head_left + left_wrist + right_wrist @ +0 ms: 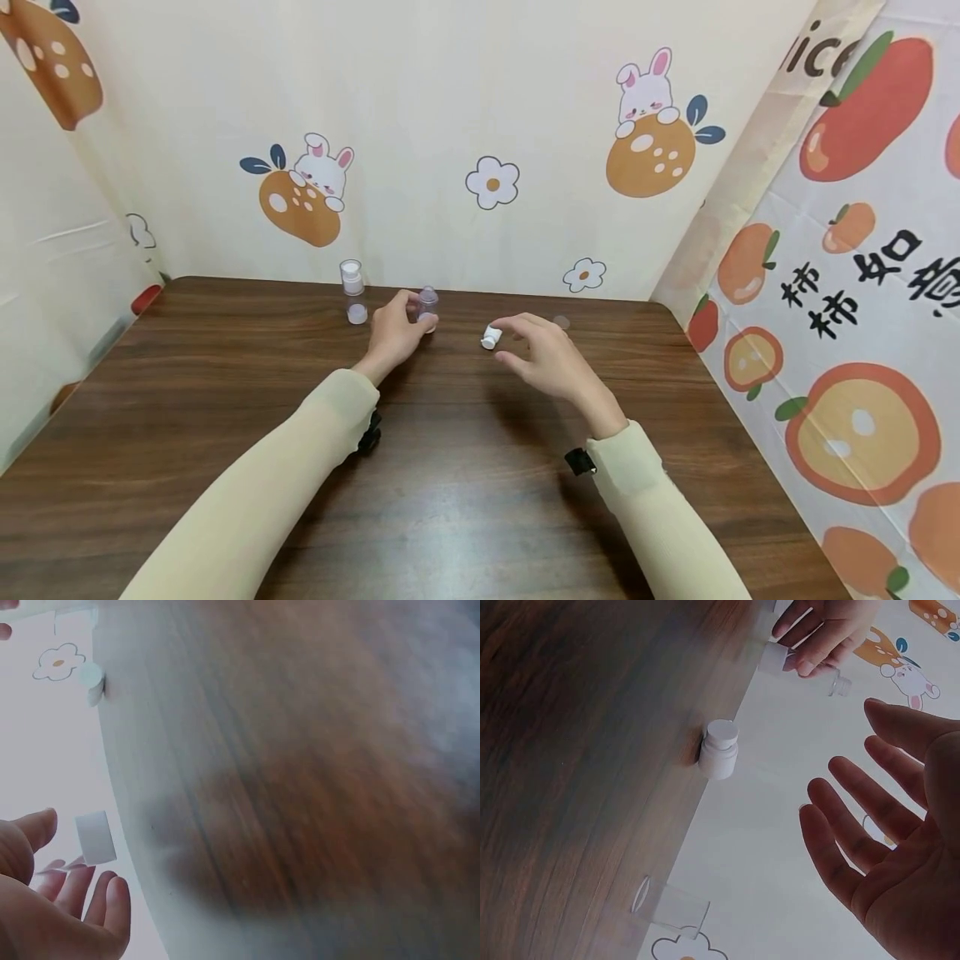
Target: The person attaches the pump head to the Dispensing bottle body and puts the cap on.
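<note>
At the back of the table, my left hand [395, 332] holds a small clear bottle [428, 298] between thumb and curled fingers. In the right wrist view this bottle has a white lower part [773, 657] and a narrow clear neck [841, 685]. My right hand [546, 360] hovers with fingers spread and loosely bent, holding nothing. Just left of its fingertips is a small white bottle [491, 337] with a white cap, standing upright [720, 754]. A clear, open-ended cup [671, 909] stands beyond the right hand, faint in the head view.
Left of my left hand stands a tall clear container [352, 283] with white parts in it. The brown wooden table [450, 483] ends at a cream curtain [420, 100] printed with rabbits and flowers. A fruit-print cloth [847, 275] hangs along the right side.
</note>
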`<state>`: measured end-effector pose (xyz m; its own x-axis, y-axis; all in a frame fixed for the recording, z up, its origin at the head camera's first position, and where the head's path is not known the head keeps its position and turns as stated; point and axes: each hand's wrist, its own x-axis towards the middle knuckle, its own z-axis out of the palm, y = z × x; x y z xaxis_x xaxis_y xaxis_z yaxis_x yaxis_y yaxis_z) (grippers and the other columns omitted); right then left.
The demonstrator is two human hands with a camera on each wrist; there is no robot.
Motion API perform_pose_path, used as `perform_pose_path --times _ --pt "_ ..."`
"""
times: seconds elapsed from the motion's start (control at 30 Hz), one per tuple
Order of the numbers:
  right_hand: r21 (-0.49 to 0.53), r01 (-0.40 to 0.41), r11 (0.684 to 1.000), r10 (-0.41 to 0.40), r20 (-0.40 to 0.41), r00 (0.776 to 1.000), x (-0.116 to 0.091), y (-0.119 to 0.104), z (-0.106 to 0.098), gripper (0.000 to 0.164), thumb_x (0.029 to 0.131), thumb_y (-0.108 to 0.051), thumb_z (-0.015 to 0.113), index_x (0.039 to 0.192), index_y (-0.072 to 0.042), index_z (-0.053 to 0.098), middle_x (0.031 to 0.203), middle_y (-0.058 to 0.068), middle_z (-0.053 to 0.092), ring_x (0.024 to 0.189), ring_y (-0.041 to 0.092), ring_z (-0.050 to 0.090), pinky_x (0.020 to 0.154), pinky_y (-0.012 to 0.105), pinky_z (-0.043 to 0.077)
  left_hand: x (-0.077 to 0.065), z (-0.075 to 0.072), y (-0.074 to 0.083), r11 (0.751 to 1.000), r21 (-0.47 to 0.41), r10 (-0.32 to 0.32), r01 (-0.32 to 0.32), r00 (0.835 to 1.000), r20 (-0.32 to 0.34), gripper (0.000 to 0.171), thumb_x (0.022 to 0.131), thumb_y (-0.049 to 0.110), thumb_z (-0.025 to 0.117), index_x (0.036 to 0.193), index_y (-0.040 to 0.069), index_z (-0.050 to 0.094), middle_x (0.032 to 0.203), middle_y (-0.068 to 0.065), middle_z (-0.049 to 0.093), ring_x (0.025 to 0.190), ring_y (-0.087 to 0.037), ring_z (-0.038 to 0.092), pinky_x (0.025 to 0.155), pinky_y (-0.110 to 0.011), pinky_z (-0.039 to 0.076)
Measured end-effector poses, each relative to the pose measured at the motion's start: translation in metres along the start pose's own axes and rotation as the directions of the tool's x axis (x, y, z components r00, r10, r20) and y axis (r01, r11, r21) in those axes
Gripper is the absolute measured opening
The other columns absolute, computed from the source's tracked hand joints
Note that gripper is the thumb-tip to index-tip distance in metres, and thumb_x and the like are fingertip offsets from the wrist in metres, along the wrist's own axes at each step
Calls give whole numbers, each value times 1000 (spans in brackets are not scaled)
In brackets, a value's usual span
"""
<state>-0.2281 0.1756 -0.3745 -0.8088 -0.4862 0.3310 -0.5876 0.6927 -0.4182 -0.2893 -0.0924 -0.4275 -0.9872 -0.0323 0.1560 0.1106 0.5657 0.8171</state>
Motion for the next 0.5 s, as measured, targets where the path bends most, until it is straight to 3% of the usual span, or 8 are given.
perform_pose_path --times 0.5 --pt "-1 -5 1000 5 62 998 14 11 6 40 94 -13 82 133 -10 70 131 13 71 113 35 69 98 45 54 -20 -15 7 999 -10 46 -46 999 3 42 97 26 78 130 5 62 129 -18 72 121 -34 67 107 -49 50"
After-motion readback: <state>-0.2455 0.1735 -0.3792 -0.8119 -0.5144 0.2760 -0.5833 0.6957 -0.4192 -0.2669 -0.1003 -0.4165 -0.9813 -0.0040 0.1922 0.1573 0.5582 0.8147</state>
